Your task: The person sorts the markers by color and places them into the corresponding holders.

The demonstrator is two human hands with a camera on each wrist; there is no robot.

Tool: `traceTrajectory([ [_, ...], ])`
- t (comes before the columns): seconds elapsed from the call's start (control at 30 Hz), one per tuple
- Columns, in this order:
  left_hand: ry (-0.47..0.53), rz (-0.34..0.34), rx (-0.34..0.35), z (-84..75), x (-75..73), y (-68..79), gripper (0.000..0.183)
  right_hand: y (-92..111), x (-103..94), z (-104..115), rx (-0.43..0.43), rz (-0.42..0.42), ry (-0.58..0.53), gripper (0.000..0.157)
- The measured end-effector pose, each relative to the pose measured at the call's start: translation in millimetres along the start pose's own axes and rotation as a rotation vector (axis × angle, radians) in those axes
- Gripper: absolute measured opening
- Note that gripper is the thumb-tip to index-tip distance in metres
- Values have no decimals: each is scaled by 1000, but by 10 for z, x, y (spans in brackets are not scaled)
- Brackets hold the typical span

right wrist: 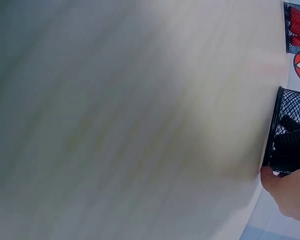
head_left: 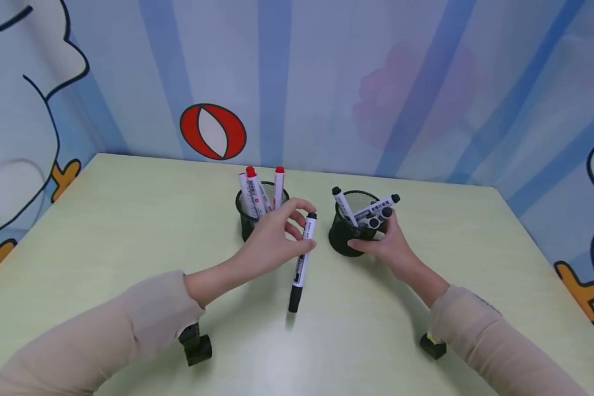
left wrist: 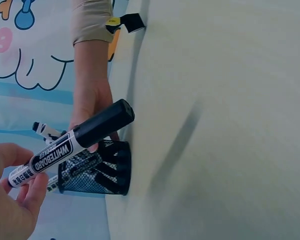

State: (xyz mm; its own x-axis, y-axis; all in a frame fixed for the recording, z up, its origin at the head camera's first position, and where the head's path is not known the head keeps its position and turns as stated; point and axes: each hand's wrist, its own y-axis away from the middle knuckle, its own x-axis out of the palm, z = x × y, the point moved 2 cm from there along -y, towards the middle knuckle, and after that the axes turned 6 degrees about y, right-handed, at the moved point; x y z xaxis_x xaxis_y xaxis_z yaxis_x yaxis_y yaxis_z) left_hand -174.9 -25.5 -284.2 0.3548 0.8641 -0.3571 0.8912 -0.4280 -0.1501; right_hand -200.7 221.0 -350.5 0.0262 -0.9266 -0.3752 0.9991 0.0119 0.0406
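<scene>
My left hand pinches a black-capped whiteboard marker near its upper end, the long black cap pointing down over the table. In the left wrist view the marker shows the word WHITEBOARD on its white barrel. On the right, my right hand grips a black mesh pen cup, thumb low on its near side. That cup holds several black-capped markers leaning in different directions. Part of the same cup shows at the edge of the right wrist view.
Behind my left hand stands a second mesh cup with several red-capped markers. A pale table lies under everything, with a blue striped cartoon backdrop along its far edge.
</scene>
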Motion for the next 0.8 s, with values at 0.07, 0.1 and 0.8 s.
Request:
traceTrajectory([
  [0.07, 13, -10, 20, -26, 2, -33, 46, 5, 1, -8, -5, 1, 0, 90],
  [0.1, 21, -15, 28, -40, 0, -50, 46, 6, 1, -10, -9, 3, 1, 90],
  [0.8, 84, -53, 239, -338, -30, -384, 44, -12, -27, -3, -9, 15, 25, 91],
])
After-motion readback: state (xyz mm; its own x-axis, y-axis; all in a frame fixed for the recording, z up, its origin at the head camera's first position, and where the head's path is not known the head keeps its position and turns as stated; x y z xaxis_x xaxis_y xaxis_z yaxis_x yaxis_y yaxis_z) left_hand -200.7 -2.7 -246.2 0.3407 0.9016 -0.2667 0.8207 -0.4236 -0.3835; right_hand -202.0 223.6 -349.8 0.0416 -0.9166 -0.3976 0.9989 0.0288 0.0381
